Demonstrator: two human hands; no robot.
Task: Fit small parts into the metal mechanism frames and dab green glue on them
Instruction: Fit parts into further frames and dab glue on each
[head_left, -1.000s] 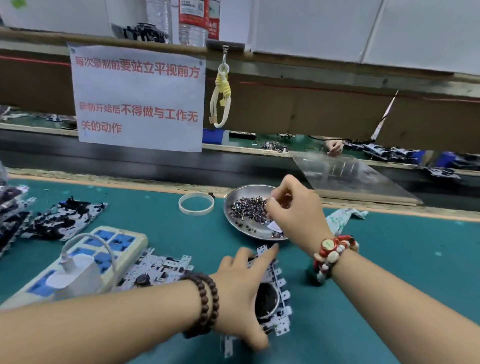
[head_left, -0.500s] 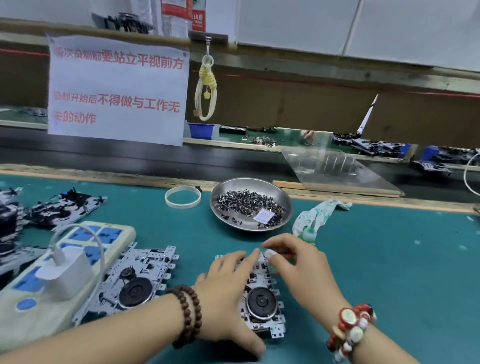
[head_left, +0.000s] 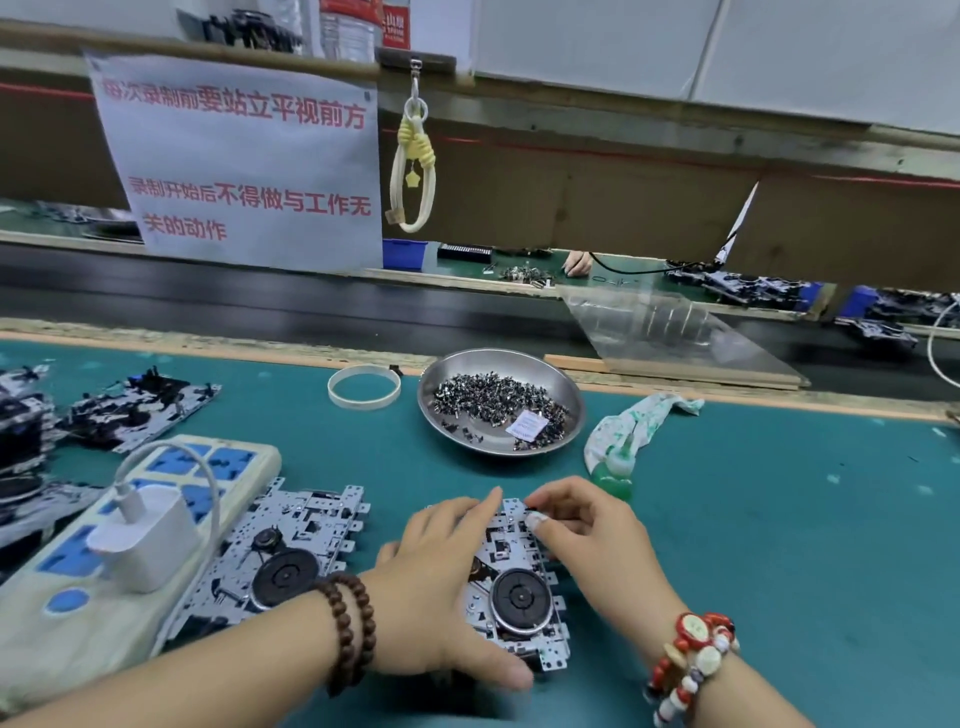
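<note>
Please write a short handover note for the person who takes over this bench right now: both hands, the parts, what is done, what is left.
Left hand lies flat on the metal frame, steadying it.
Right hand pinches a small part at the frame's far edge; not seated yet, it seems.
Spare parts: steel dish.
Green glue bottle: beside the right hand, untouched.
Second frame waits to the left.
Left: seat part, dab glue.

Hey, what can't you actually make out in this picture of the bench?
Head view:
- Small part at right hand fingertips: too small, hidden by fingers.
- Frame left side: covered by left hand.
- Glue bottle: partly wrapped by cloth.
- Dish label: too small.
</note>
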